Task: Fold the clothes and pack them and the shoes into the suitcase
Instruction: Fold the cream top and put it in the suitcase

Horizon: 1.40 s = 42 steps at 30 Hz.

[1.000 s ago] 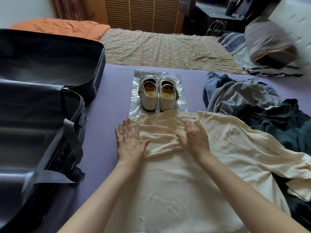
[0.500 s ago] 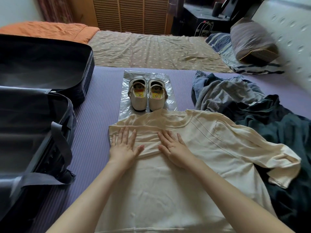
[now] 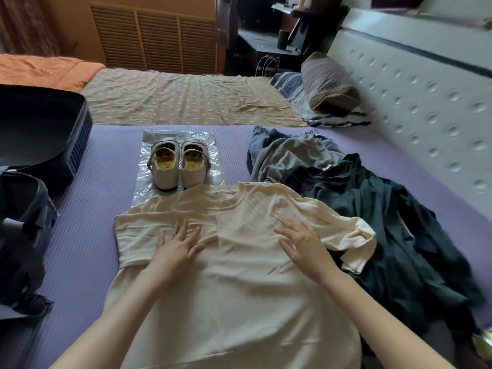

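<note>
A cream short-sleeved shirt lies spread flat on the purple mat covering the bed, its ribbed round neckline pointing away from the person. Its far edge overlaps the clear plastic sheet on which a pair of pale shoes stands side by side. The fabric is smooth, with faint seam lines running across the chest and shoulder. The shirt's left side is folded inward over the body, which leaves a straight edge there. The right sleeve lies stretched outward, its cuff draped over a heap of dark green and grey clothes. The left hand lies flat on the folded-in part with fingers straight and spread, so its grip is slack and holds nothing. The right hand is just below the right shoulder seam, fingers splayed and its grip likewise empty; whether it presses the cloth or hovers just above it cannot be told. The open black suitcase sits at the left edge of the mat, apart from the shirt.
</note>
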### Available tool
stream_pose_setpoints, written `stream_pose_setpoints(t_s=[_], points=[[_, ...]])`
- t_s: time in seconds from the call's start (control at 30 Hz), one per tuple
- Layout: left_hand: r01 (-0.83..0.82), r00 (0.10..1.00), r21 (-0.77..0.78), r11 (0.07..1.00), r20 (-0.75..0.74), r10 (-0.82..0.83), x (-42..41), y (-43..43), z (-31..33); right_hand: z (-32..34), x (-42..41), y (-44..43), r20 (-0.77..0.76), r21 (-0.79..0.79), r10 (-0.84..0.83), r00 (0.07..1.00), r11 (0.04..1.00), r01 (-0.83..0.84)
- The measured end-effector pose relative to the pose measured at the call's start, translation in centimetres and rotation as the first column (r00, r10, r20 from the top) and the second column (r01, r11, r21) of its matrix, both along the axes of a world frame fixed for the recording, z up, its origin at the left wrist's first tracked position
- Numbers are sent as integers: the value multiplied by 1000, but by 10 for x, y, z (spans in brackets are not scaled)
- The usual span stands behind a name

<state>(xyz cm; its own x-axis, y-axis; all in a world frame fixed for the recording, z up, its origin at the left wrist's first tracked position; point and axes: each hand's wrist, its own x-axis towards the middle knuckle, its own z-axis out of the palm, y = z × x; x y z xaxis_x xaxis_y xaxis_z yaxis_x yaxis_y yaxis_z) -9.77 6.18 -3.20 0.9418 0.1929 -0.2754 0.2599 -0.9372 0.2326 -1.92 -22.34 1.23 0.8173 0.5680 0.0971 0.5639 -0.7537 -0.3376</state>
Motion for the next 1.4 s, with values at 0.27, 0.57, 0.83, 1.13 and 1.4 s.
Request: stream_pose_setpoints(t_s=[0.27, 0.57, 0.83, 1.13, 1.4], points=[[118, 969, -161, 980, 233, -78, 26, -76, 27, 19, -7, -91, 94, 55, -201, 975, 979, 196], [263, 885, -377, 888, 462, -65, 31, -156, 44, 27, 22, -165, 297, -145, -108, 949, 977, 157], [295, 845, -470, 832, 535, 3, 25, -177, 42, 36, 39, -161, 339, -145, -46, 940, 984, 100], [197, 924, -867, 458, 320, 208, 28, -207, 58, 43, 36, -121, 123, 408, -116, 986, 911, 57], [75, 889, -965, 249, 178, 422, 30, -195, 62, 51, 43, -51, -270, 579, 59, 961, 808, 113]])
